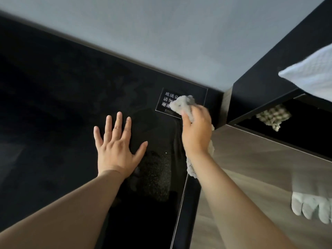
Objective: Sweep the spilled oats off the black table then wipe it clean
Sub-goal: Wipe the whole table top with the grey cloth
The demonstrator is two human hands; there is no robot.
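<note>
Black table (53,114) glossy, oats not plainly seen | left hand (116,150) flat on it, fingers splayed | right hand (196,133) clenched round grey cloth (181,105) over corner placard (199,97) | advice: press evenly, overlap strokes toward the edge

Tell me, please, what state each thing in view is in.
table: glossy, streaked.
sign: flat at the table's corner, partly covered.
cloth: bunched, over the sign's right part.
right hand: grips the cloth.
left hand: open, flat on the table.
</note>
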